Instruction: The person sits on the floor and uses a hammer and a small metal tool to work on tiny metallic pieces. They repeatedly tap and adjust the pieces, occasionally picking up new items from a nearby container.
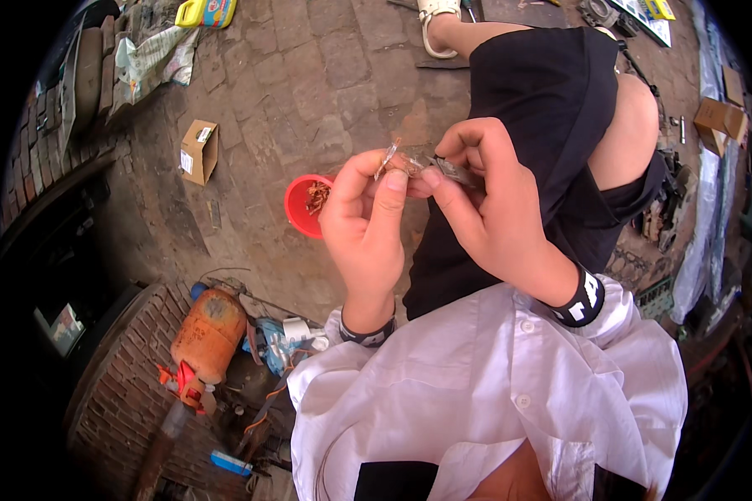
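My left hand (361,225) and my right hand (500,219) meet in front of my body, both with fingers pinched. Thumb and forefinger of the left grip a small clear, shiny plastic-looking piece (389,157) with a coppery tint. Between the right fingers is a small flat grey piece (454,172), its kind too small to make out. The two pieces come close together at the fingertips; whether they are joined I cannot tell. Just left of my left hand, a red bowl (292,209) holds several reddish-brown, copper-coloured bits (317,197).
An open cardboard box (199,152) stands on the brick floor (259,125) to the left. A rusty orange gas cylinder (209,334) is at lower left. At far left lies a white sack (154,63). Another cardboard box (718,125) sits at right, past my knee (631,125).
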`<state>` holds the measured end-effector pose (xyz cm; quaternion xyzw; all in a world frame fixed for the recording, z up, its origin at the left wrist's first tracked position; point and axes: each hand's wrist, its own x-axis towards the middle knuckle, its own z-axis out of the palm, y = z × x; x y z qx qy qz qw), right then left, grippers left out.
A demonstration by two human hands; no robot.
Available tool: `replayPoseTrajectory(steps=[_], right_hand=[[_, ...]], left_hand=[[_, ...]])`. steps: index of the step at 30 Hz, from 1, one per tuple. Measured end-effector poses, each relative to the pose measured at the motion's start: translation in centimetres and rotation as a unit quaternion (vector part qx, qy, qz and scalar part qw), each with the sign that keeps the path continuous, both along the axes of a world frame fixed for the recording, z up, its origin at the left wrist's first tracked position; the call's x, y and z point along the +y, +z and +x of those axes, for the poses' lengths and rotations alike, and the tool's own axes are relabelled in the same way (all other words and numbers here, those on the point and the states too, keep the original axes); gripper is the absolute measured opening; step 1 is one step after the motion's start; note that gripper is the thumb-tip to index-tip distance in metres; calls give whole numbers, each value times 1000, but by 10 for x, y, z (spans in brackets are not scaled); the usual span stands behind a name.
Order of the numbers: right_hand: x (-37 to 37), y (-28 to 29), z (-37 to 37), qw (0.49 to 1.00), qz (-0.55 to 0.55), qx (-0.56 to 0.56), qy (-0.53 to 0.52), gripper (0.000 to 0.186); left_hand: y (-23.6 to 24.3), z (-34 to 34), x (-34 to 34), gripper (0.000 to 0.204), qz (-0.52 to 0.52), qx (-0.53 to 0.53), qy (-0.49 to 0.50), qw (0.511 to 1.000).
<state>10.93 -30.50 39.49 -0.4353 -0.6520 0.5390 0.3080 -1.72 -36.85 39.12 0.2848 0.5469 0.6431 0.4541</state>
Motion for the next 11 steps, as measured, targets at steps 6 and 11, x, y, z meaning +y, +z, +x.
replayPoseTrajectory(steps=[6,11], right_hand=[[8,1,1,997,-73,31,-5,21],[11,1,4,986,-149,68,25,17]], left_hand=[[-7,-11,-3,18,-28,-76,-40,996],[-4,-15,1,22,-30,-160,-96,982]])
